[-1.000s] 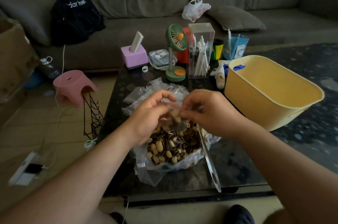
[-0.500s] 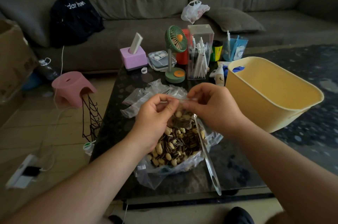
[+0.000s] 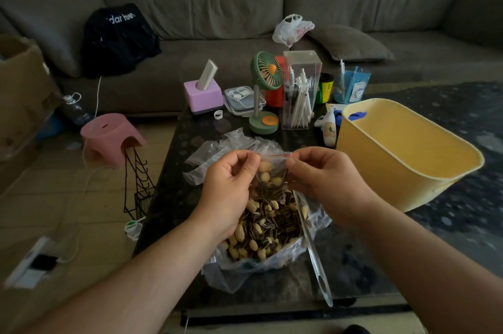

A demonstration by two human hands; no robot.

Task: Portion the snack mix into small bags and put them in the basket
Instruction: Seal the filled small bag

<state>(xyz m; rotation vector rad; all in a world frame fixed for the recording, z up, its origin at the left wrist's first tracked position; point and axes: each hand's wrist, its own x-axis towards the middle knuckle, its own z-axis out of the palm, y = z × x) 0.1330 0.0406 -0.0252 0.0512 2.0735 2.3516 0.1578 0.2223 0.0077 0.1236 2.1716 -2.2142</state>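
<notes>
A small clear zip bag (image 3: 270, 174) with nuts and seeds inside hangs between my hands, its red-lined top edge stretched level. My left hand (image 3: 230, 186) pinches the bag's left top corner. My right hand (image 3: 322, 177) pinches the right top corner. Below it, a large clear bag of snack mix (image 3: 268, 227) lies open on the dark table (image 3: 174, 186), with a clear scoop handle (image 3: 315, 260) sticking out toward me. The yellow basket (image 3: 408, 159) stands at the right, apart from my hands, with nothing showing inside it. Several spare small bags (image 3: 209, 152) lie behind my left hand.
At the table's far end stand a green desk fan (image 3: 265, 94), a clear box of pens (image 3: 299, 91), a purple tissue box (image 3: 202, 95) and a white bottle (image 3: 328, 126). A pink stool (image 3: 111, 137) and a black wire rack (image 3: 137, 186) stand left of the table. A sofa lies beyond.
My hands have lifted the small bag higher above the snack mix and moved apart along its top edge, pulling the red-lined strip taut.
</notes>
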